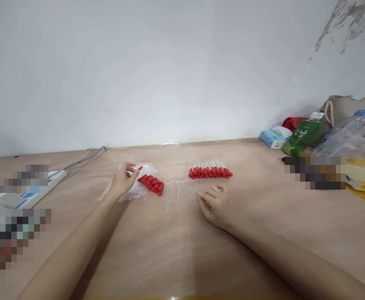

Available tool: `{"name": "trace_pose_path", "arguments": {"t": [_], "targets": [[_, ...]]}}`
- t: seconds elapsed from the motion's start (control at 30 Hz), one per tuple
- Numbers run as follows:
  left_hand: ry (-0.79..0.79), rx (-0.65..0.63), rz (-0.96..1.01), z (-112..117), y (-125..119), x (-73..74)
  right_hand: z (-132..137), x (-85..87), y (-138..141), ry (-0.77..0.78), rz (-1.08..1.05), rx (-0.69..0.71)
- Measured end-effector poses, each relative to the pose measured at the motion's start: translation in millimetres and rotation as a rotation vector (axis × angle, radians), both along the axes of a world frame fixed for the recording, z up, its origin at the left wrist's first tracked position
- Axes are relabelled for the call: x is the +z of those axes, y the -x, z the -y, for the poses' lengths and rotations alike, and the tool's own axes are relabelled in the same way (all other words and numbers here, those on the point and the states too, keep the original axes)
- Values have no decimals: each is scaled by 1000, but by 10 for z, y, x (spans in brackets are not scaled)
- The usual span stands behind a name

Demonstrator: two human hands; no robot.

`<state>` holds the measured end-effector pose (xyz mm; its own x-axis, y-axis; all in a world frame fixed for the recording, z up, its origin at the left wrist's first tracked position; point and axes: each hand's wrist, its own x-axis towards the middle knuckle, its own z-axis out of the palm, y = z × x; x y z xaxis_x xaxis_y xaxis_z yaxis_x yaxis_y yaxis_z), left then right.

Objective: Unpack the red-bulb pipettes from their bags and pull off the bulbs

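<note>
My left hand (123, 180) pinches a small red rubber bulb (139, 168) between thumb and fingertips, above a clear plastic bag (138, 189). A pile of loose red bulbs (151, 183) lies just to its right. My right hand (215, 203) rests on the wooden table (176, 250), fingers curled on a thin clear glass tube (194, 192) at the edge of a row of bare glass tubes (177, 193). Further back lies a row of finished droppers (210, 171) with red bulbs fitted.
A white power strip (29, 193) with a grey cable (85, 158) lies at the left. At the right stand a green bottle (302, 135), a blue tissue pack (272, 139), a beige bag (344, 108) and clear plastic bags (353, 133). A white wall rises behind.
</note>
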<state>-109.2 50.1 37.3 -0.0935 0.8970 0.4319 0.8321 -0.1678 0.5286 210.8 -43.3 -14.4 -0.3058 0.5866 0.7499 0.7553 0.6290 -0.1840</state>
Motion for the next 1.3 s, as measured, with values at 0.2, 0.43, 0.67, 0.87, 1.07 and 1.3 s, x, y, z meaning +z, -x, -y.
{"name": "trace_pose_path", "arguments": {"t": [0.2,0.43,0.67,0.87,1.07,1.3], "targets": [[11,-56,-77,36,-56,-156,-91,84,226,-28,82,-96],[-468,70,-101,168,-162,-128,-235,98,630,101,178,-181],[-549,-54,-153,265,-415,-16,-171,92,667,202,217,-114],[-382,-222,-219,328,-837,103,-132,125,536,231,130,-20],[251,-362,-130,57,-1473,103,-2,133,103,133,65,-11],[478,-384,28,-283,-1695,-13,13,4,-191,75,-5,-94]]}}
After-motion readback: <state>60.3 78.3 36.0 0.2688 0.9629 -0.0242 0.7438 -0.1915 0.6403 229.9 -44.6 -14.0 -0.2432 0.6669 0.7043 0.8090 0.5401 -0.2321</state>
